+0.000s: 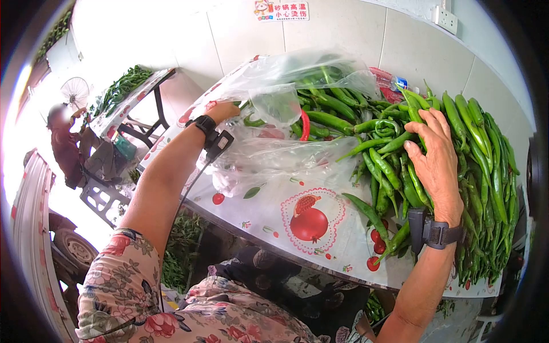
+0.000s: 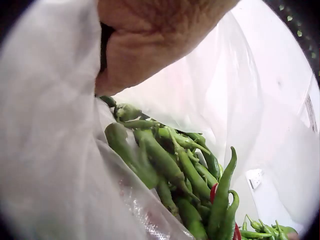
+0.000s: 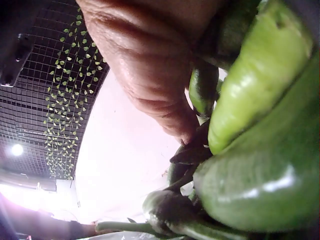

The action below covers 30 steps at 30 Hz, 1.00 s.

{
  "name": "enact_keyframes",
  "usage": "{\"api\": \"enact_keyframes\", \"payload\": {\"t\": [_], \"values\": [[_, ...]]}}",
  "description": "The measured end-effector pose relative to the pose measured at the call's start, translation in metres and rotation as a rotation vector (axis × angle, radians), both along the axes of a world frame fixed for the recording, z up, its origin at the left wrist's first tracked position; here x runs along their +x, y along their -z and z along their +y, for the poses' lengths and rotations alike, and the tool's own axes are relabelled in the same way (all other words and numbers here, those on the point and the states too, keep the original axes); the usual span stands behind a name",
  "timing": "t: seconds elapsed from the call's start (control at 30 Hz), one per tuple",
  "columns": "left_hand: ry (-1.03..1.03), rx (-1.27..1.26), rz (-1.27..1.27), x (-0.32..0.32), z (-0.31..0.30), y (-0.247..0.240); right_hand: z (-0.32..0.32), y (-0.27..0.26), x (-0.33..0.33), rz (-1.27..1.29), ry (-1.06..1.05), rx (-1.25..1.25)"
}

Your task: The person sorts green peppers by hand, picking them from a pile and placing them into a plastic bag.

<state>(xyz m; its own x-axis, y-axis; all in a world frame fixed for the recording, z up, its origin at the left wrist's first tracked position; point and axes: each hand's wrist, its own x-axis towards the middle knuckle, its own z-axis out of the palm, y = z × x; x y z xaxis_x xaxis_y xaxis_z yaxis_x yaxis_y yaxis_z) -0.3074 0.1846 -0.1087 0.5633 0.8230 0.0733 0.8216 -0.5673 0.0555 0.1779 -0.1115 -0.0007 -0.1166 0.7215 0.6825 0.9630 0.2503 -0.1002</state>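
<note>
Long green chili peppers point(image 1: 486, 160) lie in a big heap at the right of the table. My right hand point(image 1: 434, 157) is over the heap's left part, thumb and fingers pinching a green chili pepper point(image 1: 398, 143). In the right wrist view the thumb point(image 3: 165, 105) presses down among stems, beside a large pale green pepper point(image 3: 257, 75). My left hand point(image 1: 224, 111) reaches to the left side of a clear plastic bag point(image 1: 274, 106) with more peppers point(image 2: 165, 165) in it. The bag covers its fingertips; a dark green bit shows beside them, and I cannot tell whether they hold it.
A patterned tablecloth point(image 1: 269, 214) covers the table, with crumpled plastic point(image 1: 286, 157) in front of the bag. A red pepper point(image 1: 305, 126) shows by the bag's mouth. At far left a person point(image 1: 66, 143) sits near another table of greens point(image 1: 123, 88). Tiled wall stands behind.
</note>
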Motion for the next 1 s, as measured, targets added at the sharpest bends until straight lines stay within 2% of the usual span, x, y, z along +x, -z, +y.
{"api": "enact_keyframes", "payload": {"t": [0.1, 0.27, 0.33, 0.37, 0.43, 0.5, 0.6, 0.7, 0.8, 1.0], "values": [[-0.109, 0.135, 0.268, 0.008, 0.003, -0.001, 0.0, -0.001, 0.0, -0.004, 0.002, -0.001], [-0.449, -0.241, -0.182, 0.063, -0.079, -0.066, -0.001, -0.001, 0.0, 0.011, -0.001, -0.008], [-0.48, -0.285, -0.434, 0.056, -0.074, -0.061, 0.0, 0.0, 0.0, 0.01, -0.003, -0.005], [-0.442, -0.253, -0.595, 0.047, -0.067, -0.052, 0.0, 0.0, 0.0, 0.009, -0.005, -0.002], [-0.396, -0.148, -0.615, 0.042, -0.062, -0.045, 0.0, 0.0, 0.0, 0.007, -0.006, 0.003], [-0.381, -0.004, -0.338, 0.088, -0.124, -0.087, 0.0, 0.0, 0.001, 0.014, -0.007, -0.002], [-0.287, 0.082, -0.382, 0.086, -0.115, -0.071, 0.0, 0.0, 0.001, 0.019, -0.009, -0.007], [-0.21, -0.043, -0.404, 0.093, -0.126, -0.078, 0.0, 0.0, 0.0, 0.013, -0.005, -0.01], [-0.15, 0.057, -0.441, 0.099, -0.142, -0.082, -0.001, -0.001, 0.001, 0.011, -0.007, -0.009], [-0.15, -0.02, -0.522, 0.097, -0.135, -0.08, 0.0, 0.0, 0.0, 0.004, -0.005, 0.0]]}}
